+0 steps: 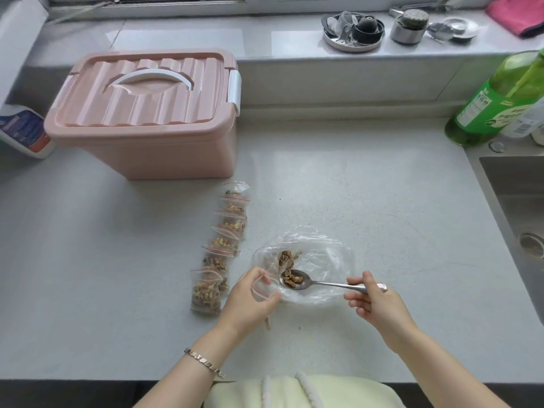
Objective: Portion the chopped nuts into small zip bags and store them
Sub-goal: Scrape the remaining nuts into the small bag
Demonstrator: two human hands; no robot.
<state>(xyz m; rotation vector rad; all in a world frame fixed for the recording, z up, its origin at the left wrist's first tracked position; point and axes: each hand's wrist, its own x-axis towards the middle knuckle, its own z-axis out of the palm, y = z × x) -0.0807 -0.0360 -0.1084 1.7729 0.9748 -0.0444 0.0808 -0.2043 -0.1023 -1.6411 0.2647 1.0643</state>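
My left hand pinches a small zip bag with a red seal line, holding its mouth open. My right hand grips the handle of a metal spoon whose bowl carries chopped nuts right at the bag's mouth. Under the spoon lies a large clear plastic bag with a small heap of chopped nuts inside. To the left, a row of several filled small zip bags lies on the countertop.
A pink storage box with a white handle stands shut at the back left. A spray bottle lies at the far left. A green bottle stands back right beside the sink. Metal dishes sit on the sill.
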